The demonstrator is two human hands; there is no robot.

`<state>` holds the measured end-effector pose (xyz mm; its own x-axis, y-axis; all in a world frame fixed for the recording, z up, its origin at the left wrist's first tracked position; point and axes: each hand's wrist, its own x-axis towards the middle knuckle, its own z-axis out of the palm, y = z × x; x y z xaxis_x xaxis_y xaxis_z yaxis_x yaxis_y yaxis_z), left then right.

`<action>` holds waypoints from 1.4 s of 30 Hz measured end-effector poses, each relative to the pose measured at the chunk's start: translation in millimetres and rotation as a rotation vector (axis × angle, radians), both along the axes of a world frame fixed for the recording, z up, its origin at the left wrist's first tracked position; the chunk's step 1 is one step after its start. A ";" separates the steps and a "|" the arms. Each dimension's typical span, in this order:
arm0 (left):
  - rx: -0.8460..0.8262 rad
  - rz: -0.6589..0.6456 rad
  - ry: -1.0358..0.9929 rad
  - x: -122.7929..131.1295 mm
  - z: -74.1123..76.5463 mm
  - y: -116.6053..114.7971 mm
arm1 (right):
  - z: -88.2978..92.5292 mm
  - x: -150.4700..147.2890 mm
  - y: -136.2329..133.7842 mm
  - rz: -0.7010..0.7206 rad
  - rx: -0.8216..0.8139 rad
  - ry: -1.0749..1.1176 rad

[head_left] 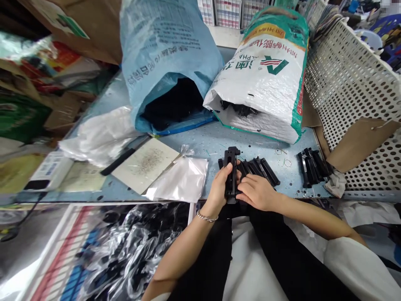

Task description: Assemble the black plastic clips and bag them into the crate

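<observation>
My left hand [219,184], with a chain bracelet at the wrist, is wrapped round a long black plastic part [232,161] with a slotted frame. The part is held upright near the table's front edge. From the right, my right hand [258,192] is closed with its fingertips against the lower right side of the same part. Just behind my right hand, several similar black parts [261,169] lie side by side on the blue table [216,140]. Another small group of black parts [311,167] sits farther right. My fingers hide some of the held part.
A blue sack [169,50] and a white-green sack [266,79], both with black pieces inside, stand at the back. Left are clear plastic bags [184,177] and a speckled card [147,163]. A perforated white basket [354,92] borders the right; a crate of bagged pieces [125,251] is below left.
</observation>
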<state>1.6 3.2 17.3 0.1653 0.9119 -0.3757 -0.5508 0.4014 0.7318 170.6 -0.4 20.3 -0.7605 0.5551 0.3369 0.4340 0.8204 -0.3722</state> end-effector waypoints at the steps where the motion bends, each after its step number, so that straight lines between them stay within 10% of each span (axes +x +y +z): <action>1: 0.006 0.013 0.011 -0.1 0.0 -2.1 | -2.8 -2.5 -4.8 -0.007 -0.004 0.007; 10: 0.149 0.201 0.157 -10.2 -15.4 -24.1 | -11.6 -19.8 -17.6 -0.083 -0.428 0.072; 21: -0.231 -0.882 -0.032 -94.0 -21.5 -44.4 | 7.7 -28.4 16.3 0.320 -0.001 -0.158; 26: -0.108 -0.574 0.186 -107.6 -41.1 -56.1 | -12.7 -28.7 10.1 0.205 -0.237 -0.211; 32: 0.251 0.201 1.153 -129.1 -87.7 -30.2 | -36.1 -46.3 16.1 -0.251 -1.137 0.429; 42: 0.119 0.171 1.168 -177.1 -104.0 -1.3 | -47.8 -111.2 19.4 -0.234 -1.697 1.040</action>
